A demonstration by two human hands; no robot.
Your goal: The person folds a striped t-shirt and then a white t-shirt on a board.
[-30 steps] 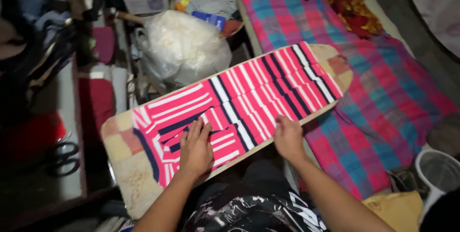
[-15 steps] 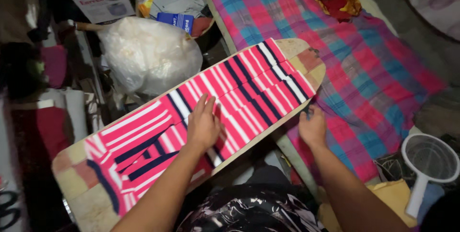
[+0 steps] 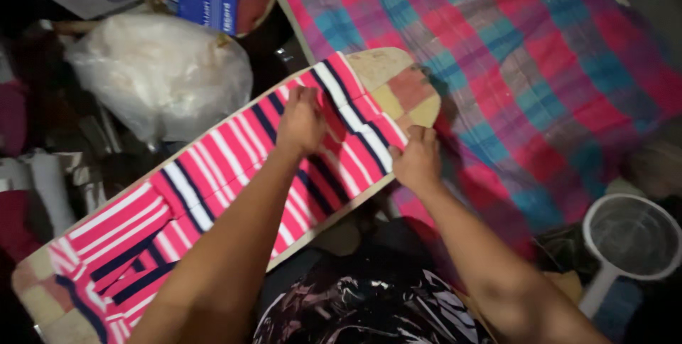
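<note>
A pink garment with white and dark blue stripes (image 3: 213, 173) lies stretched along a narrow padded ironing board (image 3: 387, 84) that runs from lower left to upper right. My left hand (image 3: 302, 122) grips the far edge of the garment near its upper end, fingers curled into the cloth. My right hand (image 3: 415, 159) pinches the near edge of the same end, close to the board's rim. Both forearms reach out over my dark patterned lap.
A plaid pink, blue and purple blanket (image 3: 540, 52) covers the surface on the right. A bulging white plastic bag (image 3: 160, 74) sits left of the board, with a blue box (image 3: 207, 11) behind it. A round white mesh racket head (image 3: 632, 237) lies at lower right.
Both hands slid up the garment toward the board's far end, from pressing flat on the cloth to gripping its end edges. The view shifted so the board sits lower left.
</note>
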